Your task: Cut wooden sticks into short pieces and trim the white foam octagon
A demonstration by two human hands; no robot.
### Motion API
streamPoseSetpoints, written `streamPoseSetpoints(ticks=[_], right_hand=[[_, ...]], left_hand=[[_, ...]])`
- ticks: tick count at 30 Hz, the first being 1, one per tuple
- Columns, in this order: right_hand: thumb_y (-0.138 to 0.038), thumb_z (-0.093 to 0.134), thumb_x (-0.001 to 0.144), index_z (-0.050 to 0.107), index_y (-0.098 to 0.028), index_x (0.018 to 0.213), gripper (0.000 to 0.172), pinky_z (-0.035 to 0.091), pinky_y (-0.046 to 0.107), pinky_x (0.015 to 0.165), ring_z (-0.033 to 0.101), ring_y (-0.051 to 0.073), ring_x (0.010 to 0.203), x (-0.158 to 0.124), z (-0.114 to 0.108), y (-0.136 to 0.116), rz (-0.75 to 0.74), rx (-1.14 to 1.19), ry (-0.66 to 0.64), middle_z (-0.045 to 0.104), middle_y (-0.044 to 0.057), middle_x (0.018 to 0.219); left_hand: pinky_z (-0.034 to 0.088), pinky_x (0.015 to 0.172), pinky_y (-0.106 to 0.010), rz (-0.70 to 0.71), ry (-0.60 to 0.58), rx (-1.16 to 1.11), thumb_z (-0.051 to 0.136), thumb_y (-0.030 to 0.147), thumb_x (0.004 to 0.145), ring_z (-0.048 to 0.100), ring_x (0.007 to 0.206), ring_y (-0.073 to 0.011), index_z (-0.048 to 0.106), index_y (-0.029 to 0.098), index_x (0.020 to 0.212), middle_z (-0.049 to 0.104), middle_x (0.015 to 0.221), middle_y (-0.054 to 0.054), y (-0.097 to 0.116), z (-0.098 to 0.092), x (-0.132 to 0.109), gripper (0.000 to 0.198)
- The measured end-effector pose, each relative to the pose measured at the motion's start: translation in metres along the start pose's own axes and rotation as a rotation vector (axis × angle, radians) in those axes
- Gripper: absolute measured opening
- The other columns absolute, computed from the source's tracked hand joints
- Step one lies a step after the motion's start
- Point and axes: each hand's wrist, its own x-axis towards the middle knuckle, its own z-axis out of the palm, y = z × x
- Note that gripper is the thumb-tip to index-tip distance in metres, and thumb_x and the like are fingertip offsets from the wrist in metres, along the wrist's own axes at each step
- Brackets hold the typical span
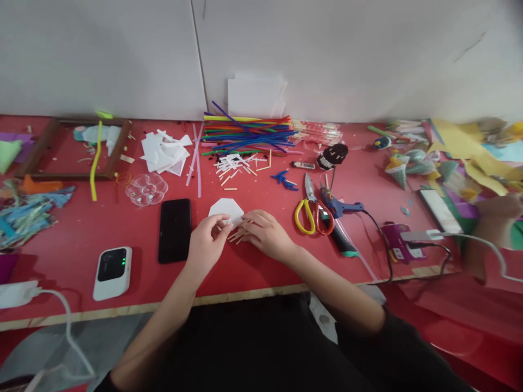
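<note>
A white many-sided paper piece (226,209) lies flat on the red table just past my hands. My left hand (209,239) is closed in a pinch at its near edge; what sits between the fingertips is too small to make out. Short wooden sticks (237,236) poke out beneath the bent fingers of my right hand (265,233), which closes over them. Beyond the paper is a loose heap of short white and wooden sticks (235,165). Left of my left hand lies a black phone (175,231).
Scissors (310,209), a blue glue gun (339,204) with its cable and a green-black cutter (342,239) lie to the right. Coloured pipe cleaners (249,133) and white paper scraps (165,152) are at the back. Another person's hand (500,209) is far right.
</note>
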Motion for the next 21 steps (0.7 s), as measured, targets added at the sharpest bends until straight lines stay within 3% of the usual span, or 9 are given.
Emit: streamPoseSetpoints(ticks=[6, 14, 21], right_hand=[[-0.029, 0.063, 0.095, 0.069, -0.016, 0.117, 0.026, 0.050, 0.044, 0.095, 0.060, 0.025, 0.102, -0.006, -0.002, 0.006, 0.045, 0.040, -0.029, 0.069, 0.012, 0.105], [-0.022, 0.063, 0.093, 0.066, -0.019, 0.115, 0.022, 0.051, 0.043, 0.090, 0.057, 0.025, 0.099, -0.025, -0.010, 0.006, 0.138, 0.049, 0.010, 0.066, 0.011, 0.104], [-0.019, 0.063, 0.092, 0.066, -0.018, 0.097, 0.005, 0.049, 0.041, 0.087, 0.055, 0.024, 0.095, -0.033, -0.016, 0.002, 0.155, 0.033, 0.018, 0.065, 0.010, 0.101]], left_hand=[[0.051, 0.073, -0.030, 0.093, -0.057, 0.224, 0.067, 0.023, 0.091, 0.067, 0.076, -0.0185, 0.065, 0.020, 0.095, 0.073, 0.089, -0.003, -0.003, 0.009, -0.013, 0.006], [0.052, 0.077, -0.034, 0.311, -0.081, 0.425, 0.065, 0.026, 0.094, 0.066, 0.086, -0.0238, 0.063, 0.019, 0.101, 0.072, 0.090, -0.005, -0.010, 0.031, -0.025, 0.010], [0.052, 0.090, -0.042, 0.449, -0.003, 0.472, 0.067, 0.028, 0.092, 0.058, 0.103, -0.0291, 0.060, 0.017, 0.116, 0.065, 0.113, -0.012, -0.009, 0.029, -0.029, 0.028]])
